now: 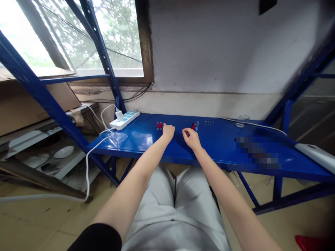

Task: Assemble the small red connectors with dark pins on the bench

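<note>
On the blue table, my left hand [169,131] has its fingers bent together beside two small red cylinders [159,126] with pale lower ends. Its fingertips touch the tabletop area just right of them; whatever they hold is hidden. My right hand [193,138] is closed in a pinch, with something small and dark partly showing under the fingers, too small to name. Just behind it lie a small red-and-black piece [193,126] and a clear, slim piece [197,126]. Farther right, several tiny metallic parts [208,123] lie in rows.
A white power strip [125,119] with a plug and cable occupies the table's left end. Toward the right stand a clear glass [242,120], a blurred-out dark object [258,152] and a white item [316,157]. Blue metal posts [101,45] frame both sides.
</note>
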`<state>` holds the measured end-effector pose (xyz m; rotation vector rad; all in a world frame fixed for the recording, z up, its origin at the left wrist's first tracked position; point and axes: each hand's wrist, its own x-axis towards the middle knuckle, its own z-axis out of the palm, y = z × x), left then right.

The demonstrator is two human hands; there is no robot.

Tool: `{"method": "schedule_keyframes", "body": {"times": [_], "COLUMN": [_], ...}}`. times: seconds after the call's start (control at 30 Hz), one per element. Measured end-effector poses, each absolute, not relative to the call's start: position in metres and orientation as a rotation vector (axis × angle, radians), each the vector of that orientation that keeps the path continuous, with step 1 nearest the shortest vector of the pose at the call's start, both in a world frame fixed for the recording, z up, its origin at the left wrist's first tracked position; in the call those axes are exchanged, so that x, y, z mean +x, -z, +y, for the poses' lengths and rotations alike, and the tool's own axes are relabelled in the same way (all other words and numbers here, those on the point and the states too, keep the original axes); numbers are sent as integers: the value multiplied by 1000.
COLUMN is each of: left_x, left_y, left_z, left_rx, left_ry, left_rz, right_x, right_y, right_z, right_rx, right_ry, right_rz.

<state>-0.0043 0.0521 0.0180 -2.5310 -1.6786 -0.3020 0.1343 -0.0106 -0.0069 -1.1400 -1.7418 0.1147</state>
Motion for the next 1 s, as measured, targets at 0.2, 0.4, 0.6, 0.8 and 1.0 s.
{"method": "schedule_keyframes", "body": {"times": [0.2,0.4,0.6,0.8,1.0], "left_x": [-4,-10,-18,-17,-10], "left_y": [-25,-33,-21,-2,5], "left_z": [47,38,35,35,17], "left_rx": [-2415,-2460,-2571,-2347,-2289], "left_ry": [36,99,774,1945,2989], "left_rz": [-1598,-1547,-1613,-2044,-1805], "right_x": [134,134,134,133,132], "right_y": [6,5,5,5,3], "right_z": [-11,-12,-10,-10,-12], "right_rx": [-1151,-1164,-1176,-1175,-1216], "right_ry": [-120,-131,-138,-121,-102], "right_rz": [-1740,-1747,-1746,-1764,-1738]}}
